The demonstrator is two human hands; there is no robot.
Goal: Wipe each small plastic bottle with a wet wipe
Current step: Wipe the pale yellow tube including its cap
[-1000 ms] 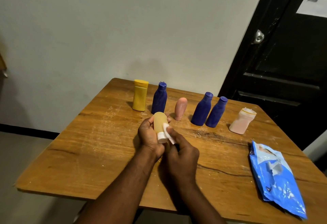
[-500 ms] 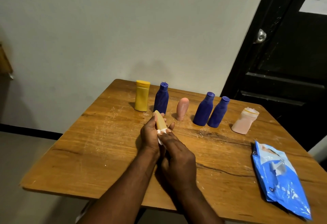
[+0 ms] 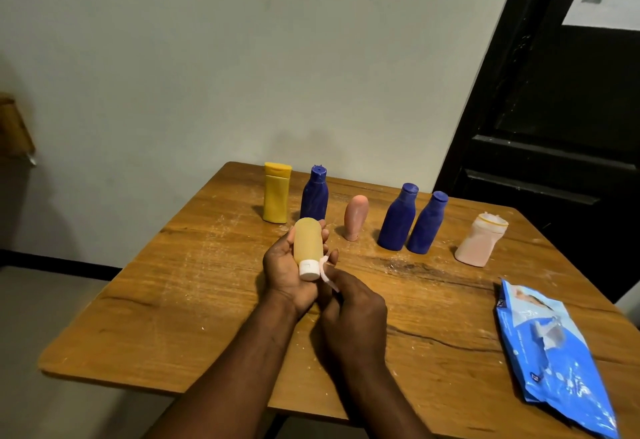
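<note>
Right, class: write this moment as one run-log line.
phase: wiping | left hand: holds tan bottle, white cap nearest the person | right hand: pinches wet wipe beside cap

I count 7 sm. plastic btls: 3 dark-blue btls (image 3: 314, 194) (image 3: 397, 220) (image 3: 426, 225), 2 pink btls (image 3: 356, 216) (image 3: 479, 244), 1 yellow btl (image 3: 276, 196), 1 tan btl (image 3: 307, 241); plus 1 blue wipe pack (image 3: 554, 362), 1 white wet wipe (image 3: 325, 270).

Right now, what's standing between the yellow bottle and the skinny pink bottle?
One dark blue bottle stands between the yellow bottle and the skinny pink bottle in the back row. The head view shows this.
</note>
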